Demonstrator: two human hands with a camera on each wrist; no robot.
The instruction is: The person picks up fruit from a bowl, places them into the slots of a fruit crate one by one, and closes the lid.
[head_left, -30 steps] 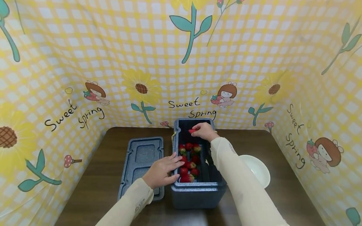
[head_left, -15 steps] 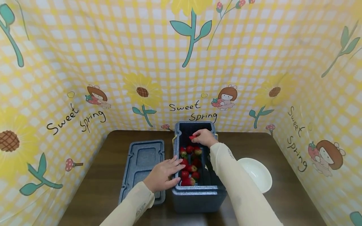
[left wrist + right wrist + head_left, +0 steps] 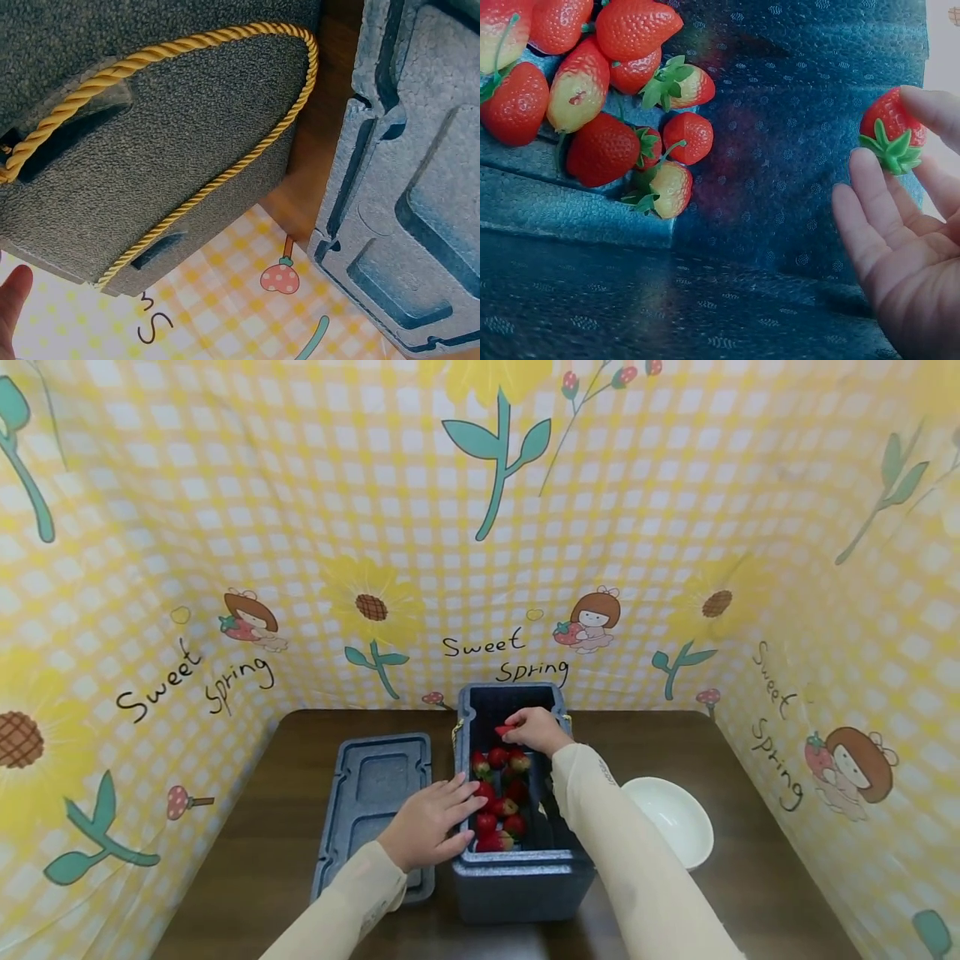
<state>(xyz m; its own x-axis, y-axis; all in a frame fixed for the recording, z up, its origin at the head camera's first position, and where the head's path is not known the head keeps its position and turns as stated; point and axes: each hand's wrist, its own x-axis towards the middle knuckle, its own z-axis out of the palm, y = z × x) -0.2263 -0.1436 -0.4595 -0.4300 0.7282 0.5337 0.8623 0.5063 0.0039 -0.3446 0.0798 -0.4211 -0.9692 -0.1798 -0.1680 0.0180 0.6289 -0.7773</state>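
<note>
A dark grey-blue foam box (image 3: 517, 893) stands uncovered on the table. Inside, on its floor, lie several red strawberries (image 3: 498, 818) with green leaves, some pale yellow at one end. My right hand (image 3: 538, 729) is in the far part of the box and pinches one strawberry (image 3: 892, 131) between thumb and fingers, apart from the others in the right wrist view. My left hand (image 3: 423, 827) rests on the box's left rim with its fingers straight, the tips reaching over the inside. In the left wrist view only a bit of that hand shows, near a yellow rope handle (image 3: 180, 46).
Left of the box lies its grey-blue lid (image 3: 381, 777) on the brown wooden table (image 3: 247, 827). A white bowl (image 3: 678, 827) stands to the right, partly hidden by my right sleeve. Yellow checked cloth (image 3: 405, 527) encloses the back and sides.
My right hand, still pinching the strawberry, has come slightly nearer to the strawberries in the box. My left hand stays on the rim. The head view has shifted a little.
</note>
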